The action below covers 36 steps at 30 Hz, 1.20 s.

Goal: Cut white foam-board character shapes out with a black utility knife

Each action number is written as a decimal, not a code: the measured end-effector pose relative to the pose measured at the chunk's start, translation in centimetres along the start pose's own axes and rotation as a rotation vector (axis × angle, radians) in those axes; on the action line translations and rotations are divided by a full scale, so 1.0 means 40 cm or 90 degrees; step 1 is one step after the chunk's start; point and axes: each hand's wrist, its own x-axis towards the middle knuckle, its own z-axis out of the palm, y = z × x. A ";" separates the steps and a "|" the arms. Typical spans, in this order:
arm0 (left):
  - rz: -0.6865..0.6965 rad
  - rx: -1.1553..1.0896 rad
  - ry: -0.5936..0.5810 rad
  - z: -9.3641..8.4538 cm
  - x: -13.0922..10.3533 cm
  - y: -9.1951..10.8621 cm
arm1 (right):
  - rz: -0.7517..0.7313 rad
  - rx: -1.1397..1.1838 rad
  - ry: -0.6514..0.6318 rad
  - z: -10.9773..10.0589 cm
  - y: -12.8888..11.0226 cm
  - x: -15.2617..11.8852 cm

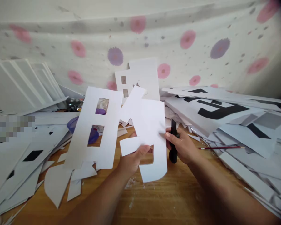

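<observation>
Head camera: a white cut-out board is in the middle. The left hand pinches it at seven o'clock. At three o'clock, the right hand holds a black tool. A two-hole card is at nine, a red pencil past three.

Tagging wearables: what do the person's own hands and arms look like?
Left hand and right hand: ungloved. Left forearm and right forearm: bare, no sleeve, watch or bracelet in view. Both hands are partly hidden, so rings can't be ruled out.
</observation>
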 end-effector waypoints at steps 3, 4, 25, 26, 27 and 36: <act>0.002 -0.020 -0.030 0.004 0.001 0.003 | 0.077 0.138 -0.011 0.030 0.013 -0.018; 0.005 -0.024 -0.039 0.004 0.001 0.002 | 0.093 0.175 -0.005 0.034 0.015 -0.020; 0.050 -0.001 0.058 -0.021 0.022 -0.042 | 0.029 0.356 0.117 0.022 0.002 -0.003; 0.058 -0.005 0.051 -0.017 0.024 -0.040 | 0.039 0.354 0.118 0.026 0.004 -0.006; 0.065 -0.007 0.043 -0.015 0.025 -0.037 | 0.049 0.351 0.116 0.031 0.006 -0.008; 0.121 0.043 0.043 -0.023 0.025 -0.041 | 0.082 0.336 0.090 0.052 0.020 -0.021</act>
